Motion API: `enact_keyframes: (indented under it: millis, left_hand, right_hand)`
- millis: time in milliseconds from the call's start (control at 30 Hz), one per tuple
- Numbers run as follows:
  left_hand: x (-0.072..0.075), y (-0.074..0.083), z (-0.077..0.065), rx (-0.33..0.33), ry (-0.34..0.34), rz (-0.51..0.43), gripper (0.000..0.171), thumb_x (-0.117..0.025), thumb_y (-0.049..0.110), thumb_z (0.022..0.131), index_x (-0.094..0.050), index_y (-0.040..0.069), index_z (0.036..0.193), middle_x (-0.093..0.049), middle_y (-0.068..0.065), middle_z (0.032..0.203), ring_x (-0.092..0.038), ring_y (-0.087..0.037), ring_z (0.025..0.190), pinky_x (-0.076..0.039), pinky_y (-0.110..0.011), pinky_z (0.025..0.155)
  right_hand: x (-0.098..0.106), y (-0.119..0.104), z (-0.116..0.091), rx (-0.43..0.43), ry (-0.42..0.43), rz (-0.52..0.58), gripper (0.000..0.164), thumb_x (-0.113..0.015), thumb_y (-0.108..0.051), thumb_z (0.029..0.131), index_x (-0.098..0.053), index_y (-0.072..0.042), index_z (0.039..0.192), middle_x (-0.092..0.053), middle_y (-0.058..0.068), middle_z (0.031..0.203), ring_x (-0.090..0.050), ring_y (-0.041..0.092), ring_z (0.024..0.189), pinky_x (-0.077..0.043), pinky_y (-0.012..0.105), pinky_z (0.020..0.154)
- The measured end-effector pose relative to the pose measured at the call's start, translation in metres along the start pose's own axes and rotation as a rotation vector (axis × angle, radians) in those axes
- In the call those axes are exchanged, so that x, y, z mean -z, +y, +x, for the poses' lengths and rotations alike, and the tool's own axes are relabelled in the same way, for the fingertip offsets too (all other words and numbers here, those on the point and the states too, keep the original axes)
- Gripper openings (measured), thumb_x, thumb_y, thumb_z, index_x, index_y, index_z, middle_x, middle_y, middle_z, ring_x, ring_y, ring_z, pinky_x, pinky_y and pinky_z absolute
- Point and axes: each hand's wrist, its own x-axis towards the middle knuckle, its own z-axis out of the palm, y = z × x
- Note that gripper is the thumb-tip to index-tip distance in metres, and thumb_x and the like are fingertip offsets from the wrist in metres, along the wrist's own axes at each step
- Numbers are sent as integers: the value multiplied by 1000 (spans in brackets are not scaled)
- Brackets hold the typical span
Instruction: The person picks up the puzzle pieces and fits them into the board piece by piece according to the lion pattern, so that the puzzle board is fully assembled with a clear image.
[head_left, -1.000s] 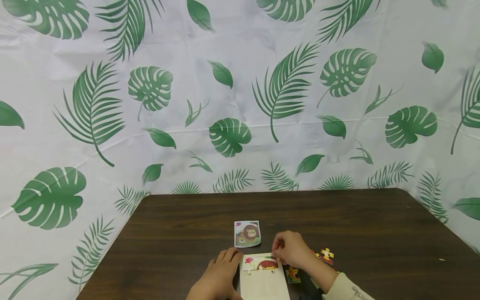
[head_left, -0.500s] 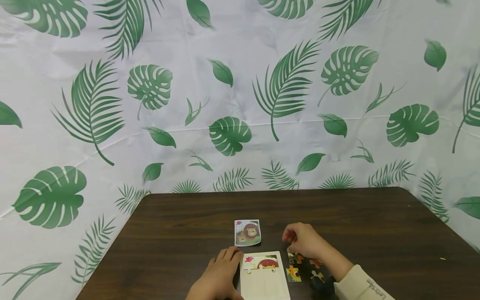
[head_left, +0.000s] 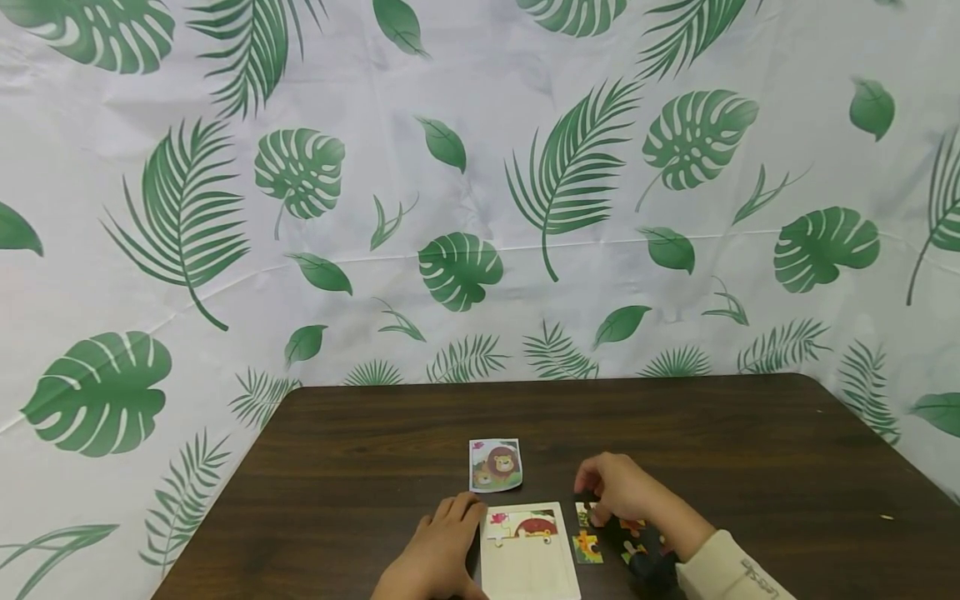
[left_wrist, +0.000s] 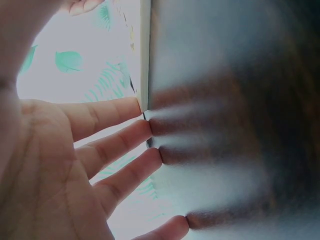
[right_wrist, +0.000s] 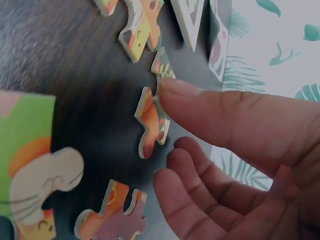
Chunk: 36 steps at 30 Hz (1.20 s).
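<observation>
A pale wooden puzzle board [head_left: 528, 571] lies on the dark table, its top row filled with pieces showing a red flower and part of a brown mane. My left hand [head_left: 442, 546] rests at the board's left side. In the left wrist view its fingers stretch out, one tip touching the board's edge [left_wrist: 144, 60], the others on the table. Over the loose jigsaw pieces to the right hovers my right hand [head_left: 624, 489]. Its thumb reaches a green-and-yellow piece [head_left: 582, 514]; the right wrist view shows the fingers apart from the thumb, beside an orange piece [right_wrist: 146, 122].
Behind the board lies a lion picture card [head_left: 495, 465]. More loose pieces include an orange one [head_left: 587, 547] beside the board and a whiskered face piece [right_wrist: 42, 185]. A leaf-printed cloth [head_left: 465, 200] hangs beyond the table's far edge [head_left: 540, 392].
My right hand has left the board's top right corner and moved right, over the loose pieces. The left hand stays at the board's side.
</observation>
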Motion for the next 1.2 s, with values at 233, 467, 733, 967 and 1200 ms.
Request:
enact_keyframes:
  millis: [233,467,733,967,1200]
  left_hand:
    - [-1,1,0,6,6,-1,104,-83,51,53,-39,10,138,-32,-10,138,-32,-33,124,-34,-60,89]
    - [0,1,-1,9,4,-1,104,-83,51,53,-39,10,137,-32,-10,138,-32,-32,124,-34,-60,89]
    - [0,2,-1,4,13,0,103,-84,51,53,-40,10,137,-33,-9,136,-33,-32,123,-34,-59,88]
    - [0,1,-1,-4,24,10,103,-84,51,52,-40,10,136,-34,-9,136,-34,-32,122,-35,-59,88]
    - [-1,2,-1,-5,29,15,103,-84,50,52,-41,10,136,-34,-9,135,-34,-32,122,-35,-59,87]
  right_hand:
    - [0,4,-2,33,-26,14,43,-78,17,54,-66,-14,81,-57,2,84,-51,21,76,-47,39,66]
    - [0,6,-2,68,-35,9,44,-77,18,54,-66,-14,82,-55,3,81,-48,20,72,-45,37,61]
    - [0,7,-1,104,-73,4,38,-77,16,58,-64,-12,80,-54,3,74,-47,20,69,-43,36,59]
    - [-1,7,-2,141,-105,33,35,-72,17,60,-62,-10,78,-53,4,72,-45,20,66,-41,34,54]
    - [0,9,-1,170,-144,90,37,-69,20,59,-61,-9,80,-54,4,76,-46,21,68,-41,36,57]
